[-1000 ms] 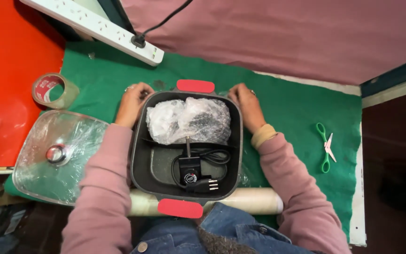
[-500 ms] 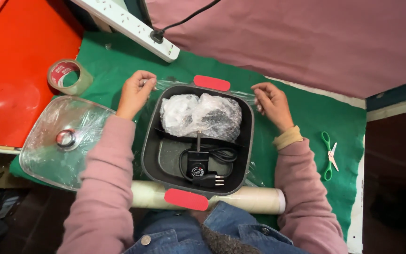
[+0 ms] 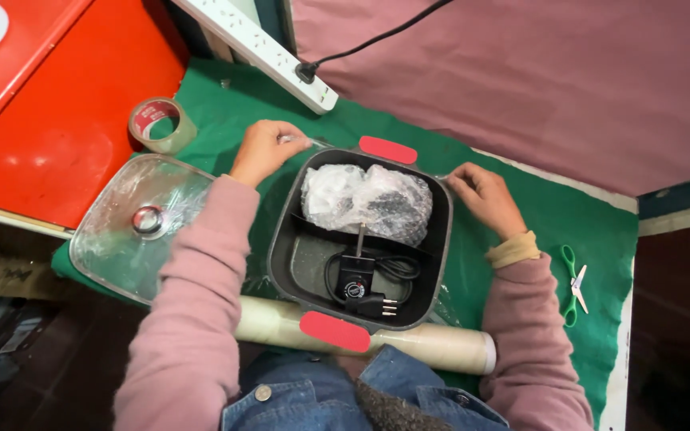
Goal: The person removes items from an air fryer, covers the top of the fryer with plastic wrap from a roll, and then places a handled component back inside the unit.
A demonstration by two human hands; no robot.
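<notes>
Item: thin clear plastic wrap film point(image 3: 377, 156), stretched over the far rim of the square dark-grey electric pan with red handles point(image 3: 281, 247), on the green-covered table point(image 3: 521, 191).
Handling, judged: light, limp, clingy, tears easily; best held at its edges.
Left hand point(image 3: 263, 148) and right hand point(image 3: 482, 194): each grip pinched shut on a film edge.
Pan contents: bubble-wrapped bundle point(image 3: 366, 199); black power cord with plug point(image 3: 369, 283).

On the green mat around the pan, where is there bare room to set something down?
Free: the green mat between the right hand and the scissors, and the far strip between power strip and pan. Crowded: the left side, with glass lid, tape roll and left hand; the film roll fills the near edge.
</notes>
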